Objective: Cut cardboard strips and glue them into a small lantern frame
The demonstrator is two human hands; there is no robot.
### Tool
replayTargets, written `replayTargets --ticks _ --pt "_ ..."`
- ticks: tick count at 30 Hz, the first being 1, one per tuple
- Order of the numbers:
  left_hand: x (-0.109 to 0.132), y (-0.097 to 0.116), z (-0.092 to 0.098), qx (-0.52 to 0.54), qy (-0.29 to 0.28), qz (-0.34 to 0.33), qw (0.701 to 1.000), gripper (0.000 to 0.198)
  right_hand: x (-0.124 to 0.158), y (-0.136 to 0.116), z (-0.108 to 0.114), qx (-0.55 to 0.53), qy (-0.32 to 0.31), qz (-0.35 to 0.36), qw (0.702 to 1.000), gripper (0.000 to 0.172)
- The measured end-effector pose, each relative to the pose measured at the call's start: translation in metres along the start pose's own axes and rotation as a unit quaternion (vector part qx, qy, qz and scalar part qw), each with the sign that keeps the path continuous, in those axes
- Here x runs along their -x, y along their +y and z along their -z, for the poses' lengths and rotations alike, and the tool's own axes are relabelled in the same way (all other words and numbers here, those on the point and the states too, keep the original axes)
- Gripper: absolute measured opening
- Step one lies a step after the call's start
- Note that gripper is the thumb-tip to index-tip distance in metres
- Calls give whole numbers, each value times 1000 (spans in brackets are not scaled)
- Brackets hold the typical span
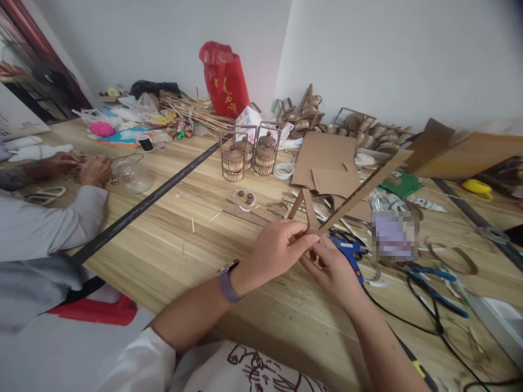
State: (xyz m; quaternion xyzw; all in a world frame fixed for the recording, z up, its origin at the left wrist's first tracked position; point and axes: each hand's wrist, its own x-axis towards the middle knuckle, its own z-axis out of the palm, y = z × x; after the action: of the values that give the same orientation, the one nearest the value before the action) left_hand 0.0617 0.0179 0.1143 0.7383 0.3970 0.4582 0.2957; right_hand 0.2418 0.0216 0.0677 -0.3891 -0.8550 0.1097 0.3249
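My left hand and my right hand are close together above the table, fingers closed on a brown cardboard strip. One long end of the strip slants up to the right, and a folded, peaked part rises above my left fingers. My fingers hide where the pieces meet. Just behind my right hand lies a blue glue gun. Beyond my hands, a white ring with several small brown balls rests on the table.
Small lidded baskets with handle frames stand near white rings and a cardboard sheet. Blue-handled pliers and a black cable lie at right. A co-worker's hands are at left beside a clear jar.
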Motion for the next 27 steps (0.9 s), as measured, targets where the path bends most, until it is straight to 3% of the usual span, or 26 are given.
replayTargets --ticks 27 --pt "-8 1 9 -56 -49 -25 997 44 0 -2 1 17 10 -18 1000 15"
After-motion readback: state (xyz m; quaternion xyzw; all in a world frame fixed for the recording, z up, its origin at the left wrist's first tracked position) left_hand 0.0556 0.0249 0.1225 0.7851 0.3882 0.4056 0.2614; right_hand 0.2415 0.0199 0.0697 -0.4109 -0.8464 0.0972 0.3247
